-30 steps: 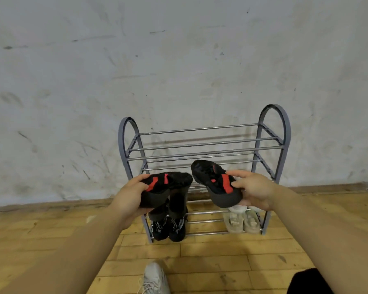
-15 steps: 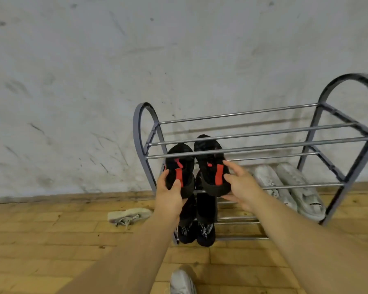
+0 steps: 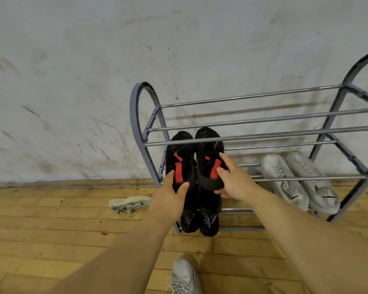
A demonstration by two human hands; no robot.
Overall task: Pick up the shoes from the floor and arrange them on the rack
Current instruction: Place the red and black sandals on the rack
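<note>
Head view: the left hand [image 3: 168,195] has its grip clamped on a black knit shoe with red strap [image 3: 180,159], and the right hand [image 3: 234,180] likewise on its mate [image 3: 208,158]. Both shoes sit toe-first on the middle tier of the grey tubular rack [image 3: 253,136]. White sneakers [image 3: 297,181] rest alongside; a pale sneaker [image 3: 129,203] lies on the wooden floor [image 3: 51,230].

Both forearms are bare from the lower frame edge up to the wrists, with no sleeve, watch, band or ring showing on either. The left hand [image 3: 170,196] and the right hand [image 3: 232,181] are ungloved, with short, unpainted nails on the fingers that show. At the bottom edge of the head view, one foot wears a pale grey knit sneaker [image 3: 184,276] with matching grey laces.
</note>
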